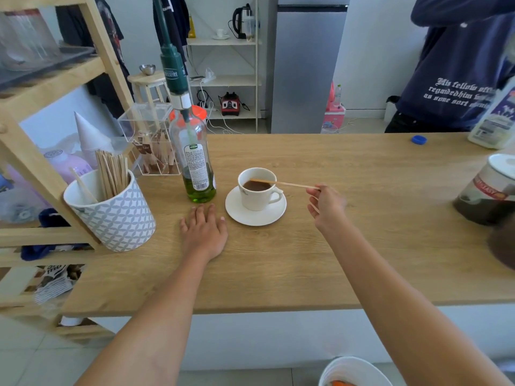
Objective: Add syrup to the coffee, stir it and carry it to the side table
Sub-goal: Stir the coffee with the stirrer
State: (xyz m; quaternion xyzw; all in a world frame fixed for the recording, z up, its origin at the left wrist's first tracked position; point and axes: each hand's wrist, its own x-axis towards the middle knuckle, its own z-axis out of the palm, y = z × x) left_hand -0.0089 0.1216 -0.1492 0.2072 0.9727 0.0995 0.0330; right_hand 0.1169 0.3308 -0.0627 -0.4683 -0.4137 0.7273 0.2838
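A white cup of brown coffee stands on a white saucer on the wooden counter. Just left of it is a clear syrup bottle with green liquid at the bottom and a tall green pump on top. My right hand pinches a thin wooden stir stick whose far end lies over the cup, at the coffee's far edge. My left hand rests flat on the counter, fingers spread, right in front of the bottle and beside the saucer.
A patterned pot of wooden sticks stands at the left by a wooden shelf frame. A coffee jar, a milk bottle and a blue cap are at the right. A person in a dark hoodie stands behind the counter.
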